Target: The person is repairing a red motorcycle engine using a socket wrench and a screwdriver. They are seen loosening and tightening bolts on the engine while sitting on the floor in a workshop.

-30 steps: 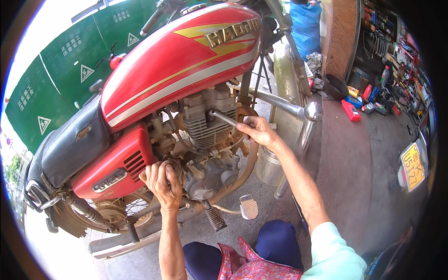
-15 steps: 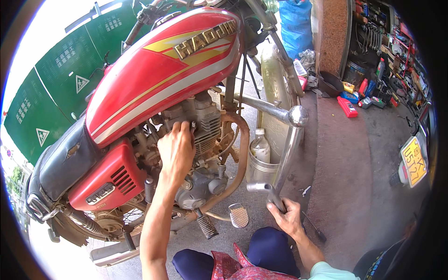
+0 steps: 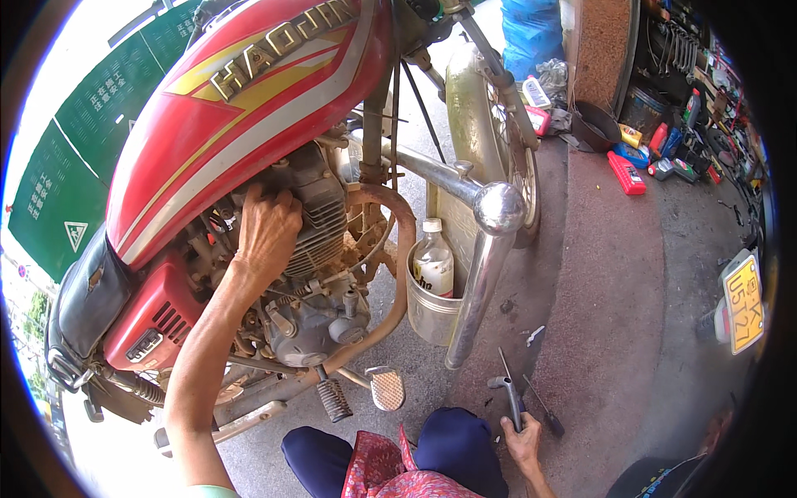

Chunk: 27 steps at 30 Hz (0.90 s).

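Right hand (image 3: 525, 440) grip closed on wrench (image 3: 508, 398) at ground; left hand (image 3: 267, 228) on engine (image 3: 320, 274), fingers seemingly loose, holding nothing.

My left hand (image 3: 267, 228) rests by a red fuel tank (image 3: 249, 108) striped yellow and white, above a grey engine (image 3: 320, 274) and red side cover (image 3: 154, 319).

Bright daylight, strongest at upper left, where the background washes out to white. Glare sits on the red tank (image 3: 249, 108) and on the chrome bar (image 3: 498, 207). The ground under the engine lies in soft shade. Focus is sharp at centre; straight lines bow toward the black fisheye rim
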Each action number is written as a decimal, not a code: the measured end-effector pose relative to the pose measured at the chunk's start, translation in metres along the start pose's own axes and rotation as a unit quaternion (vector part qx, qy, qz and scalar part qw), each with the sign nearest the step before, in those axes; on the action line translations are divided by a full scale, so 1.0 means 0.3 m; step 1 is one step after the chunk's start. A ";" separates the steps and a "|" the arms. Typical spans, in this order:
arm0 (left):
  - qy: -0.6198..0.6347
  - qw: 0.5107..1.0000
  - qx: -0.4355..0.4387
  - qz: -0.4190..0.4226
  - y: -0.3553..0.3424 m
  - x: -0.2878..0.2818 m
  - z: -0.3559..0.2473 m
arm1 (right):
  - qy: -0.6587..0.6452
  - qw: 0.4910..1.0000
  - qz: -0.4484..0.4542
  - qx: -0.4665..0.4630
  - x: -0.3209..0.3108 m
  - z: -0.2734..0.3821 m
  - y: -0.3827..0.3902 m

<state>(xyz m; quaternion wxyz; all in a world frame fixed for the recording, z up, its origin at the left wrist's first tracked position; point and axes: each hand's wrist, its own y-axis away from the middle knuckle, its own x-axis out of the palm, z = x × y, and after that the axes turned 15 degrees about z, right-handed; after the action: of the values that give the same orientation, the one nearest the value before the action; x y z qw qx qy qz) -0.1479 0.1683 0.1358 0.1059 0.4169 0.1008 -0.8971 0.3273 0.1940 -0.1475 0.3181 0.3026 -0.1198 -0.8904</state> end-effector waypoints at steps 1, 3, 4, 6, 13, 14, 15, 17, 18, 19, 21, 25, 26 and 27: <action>0.002 1.000 0.012 -0.011 0.000 0.003 0.005 | -0.022 1.000 -0.001 -0.022 0.005 -0.014 -0.010; -0.003 1.000 0.028 -0.014 0.005 0.003 0.014 | -0.031 0.999 0.003 -0.025 0.016 -0.035 -0.024; 0.000 0.999 0.037 -0.003 0.009 0.001 0.016 | -0.036 0.999 0.006 -0.017 0.021 -0.044 -0.027; 0.023 0.999 0.019 -0.037 0.010 -0.002 0.013 | -0.019 1.000 0.007 0.001 0.030 -0.059 -0.031; -0.054 0.998 0.034 -0.003 -0.004 0.000 0.000 | 0.083 0.993 0.019 0.076 0.040 -0.138 0.007; -0.064 0.997 0.044 -0.020 -0.002 0.002 0.004 | 0.085 0.992 0.031 0.092 0.042 -0.163 0.015; -0.083 0.995 0.052 -0.029 0.001 0.004 0.007 | 0.092 0.990 0.035 0.102 0.041 -0.194 0.030; -0.055 0.997 0.038 -0.035 0.004 0.011 0.005 | 0.140 0.983 0.030 0.112 0.060 -0.266 0.046; -0.051 0.997 0.031 -0.046 0.003 0.013 -0.002 | 0.172 0.976 0.036 0.125 0.066 -0.309 0.054; -0.047 0.998 0.018 -0.046 0.005 0.010 -0.008 | 0.189 0.975 0.020 0.117 0.074 -0.352 0.066; -0.044 0.998 -0.027 -0.031 0.002 -0.013 -0.030 | 0.232 0.967 0.024 0.102 0.095 -0.427 0.074; 0.076 0.992 -0.052 -0.090 0.109 -0.098 -0.117 | 0.241 0.966 -0.001 0.095 0.109 -0.459 0.076; 0.126 0.989 -0.052 -0.065 0.185 -0.116 -0.161 | 0.257 0.957 0.026 0.132 0.095 -0.427 0.063; 0.176 0.982 -0.036 -0.049 0.270 -0.123 -0.212 | 0.273 0.958 0.019 0.082 0.083 -0.374 0.049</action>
<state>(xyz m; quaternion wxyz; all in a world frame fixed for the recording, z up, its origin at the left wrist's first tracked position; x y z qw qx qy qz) -0.0562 0.1117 0.1165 0.0572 0.5589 0.1701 -0.8096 0.3881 0.1645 -0.2414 0.3292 0.5567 -0.1069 -0.7551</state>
